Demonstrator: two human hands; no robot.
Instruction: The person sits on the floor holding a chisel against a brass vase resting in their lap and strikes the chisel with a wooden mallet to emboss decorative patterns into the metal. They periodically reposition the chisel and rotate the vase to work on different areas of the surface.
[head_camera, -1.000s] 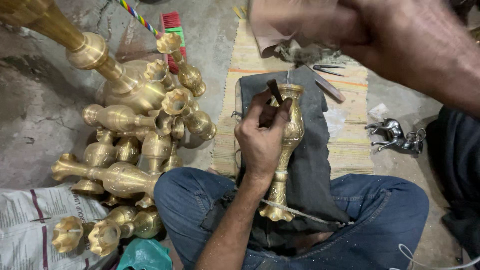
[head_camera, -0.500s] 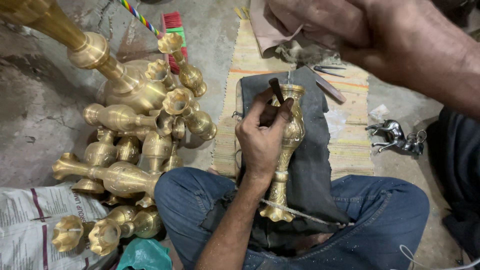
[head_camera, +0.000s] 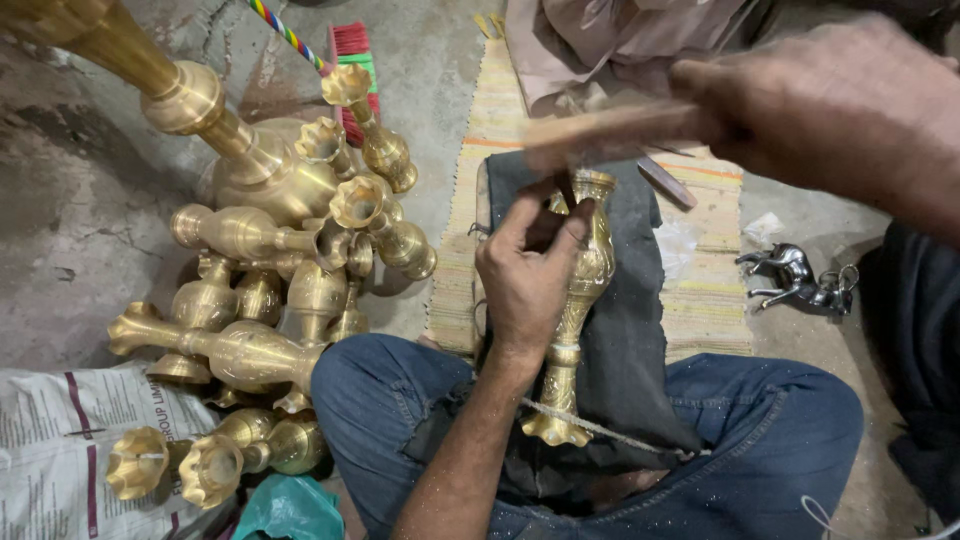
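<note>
As engraved: fluted brass vase (head_camera: 585, 270) under left hand (head_camera: 528, 275)

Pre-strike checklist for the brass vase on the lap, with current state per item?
1. Vase lies on the dark cloth across the lap: ok.
2. Left hand steadies the vase near its neck: ok.
3. Tool tip placed on the vase under the left grip: cannot tell, fingers hide it.
4. Right hand raised with a wooden stick: ok, though motion-blurred.
5. Cord crosses the vase foot: ok; whether it is tight, cannot tell.
6. Pile of brass vases lies apart from the lap: ok.
</note>
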